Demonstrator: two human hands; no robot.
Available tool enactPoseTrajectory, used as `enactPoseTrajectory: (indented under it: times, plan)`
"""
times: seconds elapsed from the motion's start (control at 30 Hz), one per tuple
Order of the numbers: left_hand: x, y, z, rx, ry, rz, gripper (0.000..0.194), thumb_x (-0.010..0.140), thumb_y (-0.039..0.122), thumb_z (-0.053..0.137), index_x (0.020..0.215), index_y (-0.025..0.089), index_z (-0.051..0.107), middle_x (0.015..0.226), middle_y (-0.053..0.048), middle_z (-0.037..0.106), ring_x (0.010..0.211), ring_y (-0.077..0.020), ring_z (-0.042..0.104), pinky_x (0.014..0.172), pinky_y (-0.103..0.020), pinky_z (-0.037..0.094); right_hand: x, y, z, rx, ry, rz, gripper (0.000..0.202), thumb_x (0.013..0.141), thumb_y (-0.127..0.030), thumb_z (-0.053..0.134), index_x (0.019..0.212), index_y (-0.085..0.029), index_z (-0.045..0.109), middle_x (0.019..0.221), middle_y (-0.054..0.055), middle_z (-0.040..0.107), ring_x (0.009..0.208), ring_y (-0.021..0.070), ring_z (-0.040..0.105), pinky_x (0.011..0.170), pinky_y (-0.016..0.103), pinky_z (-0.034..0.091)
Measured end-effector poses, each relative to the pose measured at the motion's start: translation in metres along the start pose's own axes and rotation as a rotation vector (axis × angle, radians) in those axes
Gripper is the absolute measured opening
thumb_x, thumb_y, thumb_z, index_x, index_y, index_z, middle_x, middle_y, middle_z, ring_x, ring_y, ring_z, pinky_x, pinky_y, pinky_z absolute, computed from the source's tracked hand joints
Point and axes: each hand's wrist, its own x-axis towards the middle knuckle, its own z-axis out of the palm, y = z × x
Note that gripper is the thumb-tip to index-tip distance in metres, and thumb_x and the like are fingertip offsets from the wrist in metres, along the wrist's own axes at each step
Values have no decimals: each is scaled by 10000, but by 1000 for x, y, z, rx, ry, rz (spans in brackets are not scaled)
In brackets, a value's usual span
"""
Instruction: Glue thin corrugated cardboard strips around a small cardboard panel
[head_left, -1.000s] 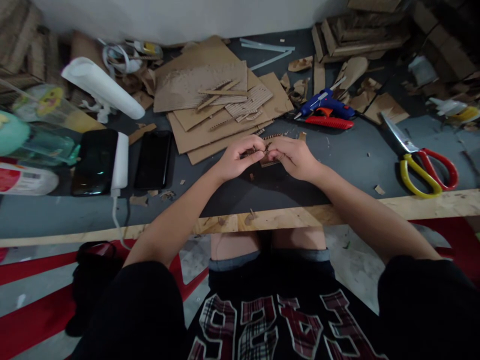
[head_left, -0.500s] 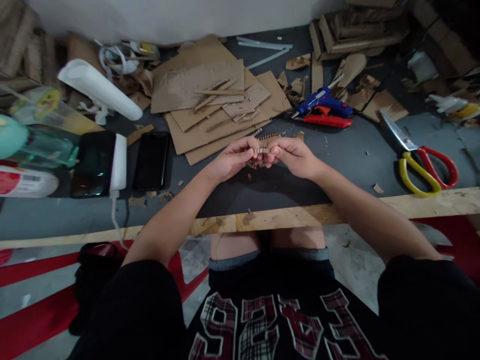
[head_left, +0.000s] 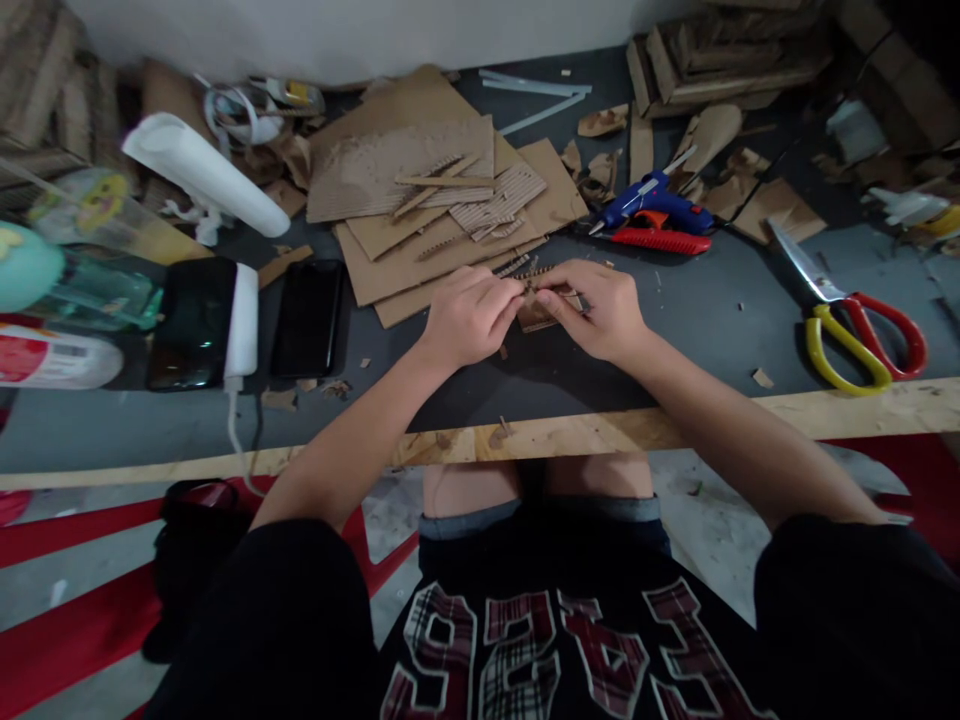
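Over the dark tabletop, my left hand (head_left: pixel 466 315) and my right hand (head_left: pixel 600 308) meet, fingertips nearly touching. Both pinch a small corrugated cardboard piece (head_left: pixel 531 282), mostly covered by the fingers. Just under the fingers lies a small brown cardboard structure (head_left: pixel 537 318) with a corrugated edge; whether the pinched piece touches it I cannot tell. Beyond the hands sits a pile of cardboard sheets (head_left: pixel 390 270), topped with narrow cardboard strips (head_left: pixel 442 182).
A blue glue gun (head_left: pixel 652 203) and a red-handled cutter (head_left: pixel 660 241) lie back right. Scissors (head_left: pixel 855 320) rest near the right front edge. At left are a phone (head_left: pixel 306 318), a white power bank (head_left: pixel 241 325) with cable, bottles and a white roll (head_left: pixel 206 175). Glue sticks (head_left: pixel 536 90) lie behind.
My left hand has turned palm-down and my right hand's fingers have shifted. The small piece, earlier stretched level between both hands, is now down by the cardboard structure, which shows more.
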Motion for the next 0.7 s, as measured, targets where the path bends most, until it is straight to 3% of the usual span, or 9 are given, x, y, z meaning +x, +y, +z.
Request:
enactPoseTrajectory:
  times: [0.17, 0.3, 0.57, 0.7]
  plan:
    - [-5, 2, -3, -64, -43, -167, 294, 996, 408, 415, 946, 208, 624, 702, -34, 582, 729, -190, 550, 785, -370, 386, 0, 3, -1, -118, 20, -19, 283, 926, -492, 597, 975, -227, 683, 1098, 55, 714, 1048, 238, 654, 995, 428, 396]
    - [-3, 4, -3, -75, -107, -181, 324, 997, 439, 412, 966, 217, 646, 683, -43, 585, 744, -205, 542, 789, -382, 373, -2, 7, 2, -139, 7, -52, 354, 916, -546, 588, 1021, -220, 678, 1137, 68, 712, 1062, 241, 647, 972, 421, 406]
    - [-4, 2, 4, 81, -138, -157, 414, 988, 504, 416, 994, 181, 675, 630, -37, 576, 621, -171, 499, 664, -319, 305, -3, 12, 9, -195, 11, -115, 230, 994, -312, 482, 1002, -223, 694, 1045, 52, 736, 961, 206, 663, 894, 396, 437]
    - [-2, 3, 3, 70, -175, -152, 425, 1021, 431, 340, 973, 184, 683, 619, -38, 574, 608, -169, 494, 643, -319, 284, -3, 15, 6, -196, -44, -175, 245, 992, -270, 446, 1023, -230, 686, 1073, 50, 722, 975, 206, 662, 868, 380, 465]
